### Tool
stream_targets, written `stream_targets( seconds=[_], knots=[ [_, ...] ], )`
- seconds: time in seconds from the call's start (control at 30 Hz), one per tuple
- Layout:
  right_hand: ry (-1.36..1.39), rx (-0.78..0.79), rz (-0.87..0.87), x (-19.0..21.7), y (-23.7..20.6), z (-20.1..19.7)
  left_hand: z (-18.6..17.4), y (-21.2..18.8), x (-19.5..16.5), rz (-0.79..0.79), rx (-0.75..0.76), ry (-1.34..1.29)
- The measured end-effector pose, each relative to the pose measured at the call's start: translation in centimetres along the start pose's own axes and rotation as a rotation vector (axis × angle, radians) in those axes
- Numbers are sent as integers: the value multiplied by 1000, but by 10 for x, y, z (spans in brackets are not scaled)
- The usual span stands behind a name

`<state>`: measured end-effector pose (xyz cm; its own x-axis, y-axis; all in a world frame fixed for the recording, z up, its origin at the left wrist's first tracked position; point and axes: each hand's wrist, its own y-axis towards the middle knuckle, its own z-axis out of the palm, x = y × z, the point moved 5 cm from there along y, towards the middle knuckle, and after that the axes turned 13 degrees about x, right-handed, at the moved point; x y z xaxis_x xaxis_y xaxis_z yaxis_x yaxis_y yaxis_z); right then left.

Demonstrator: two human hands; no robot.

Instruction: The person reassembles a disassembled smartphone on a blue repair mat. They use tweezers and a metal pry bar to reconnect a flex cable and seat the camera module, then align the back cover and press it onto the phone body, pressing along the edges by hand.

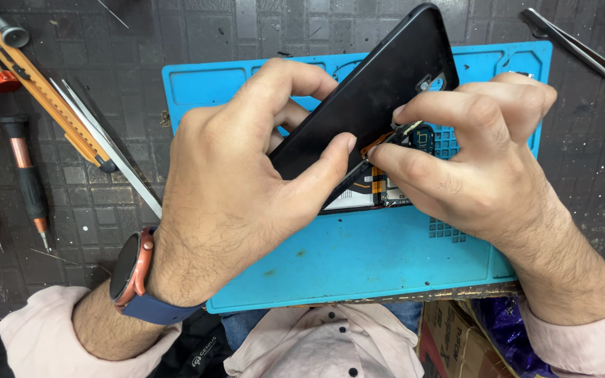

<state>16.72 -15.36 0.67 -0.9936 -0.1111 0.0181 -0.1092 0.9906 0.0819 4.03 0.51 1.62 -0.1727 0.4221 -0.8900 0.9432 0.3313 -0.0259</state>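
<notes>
Head view over a dark worktop [106, 210]: left hand [232, 189] clamps a black phone back cover [372, 91] tilted up above the blue repair mat [358, 259], exposing the inside, while right hand [470, 168] fingers pinch an orange flex cable [379, 143] beneath it.

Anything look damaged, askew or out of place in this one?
The black back cover is lifted at an angle off the phone body, exposing an orange flex cable. The left hand holds the cover; the right hand pinches at the cable. Nothing looks broken or spilled on the blue mat.
</notes>
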Motion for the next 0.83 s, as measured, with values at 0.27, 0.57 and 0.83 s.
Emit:
stream_targets(
  seconds=[0.27, 0.57, 0.83],
  knots=[
    [-28, 5, -12, -1, 0, -2, 0, 1, 2, -35, 19, 1],
    [-103, -2, -5, 2, 9, -8, -1, 0, 4, -71, 29, -51],
    [-135, -113, 57, -38, -23, -6, -10, -23, 69, -70, 59, -891]
  ],
)
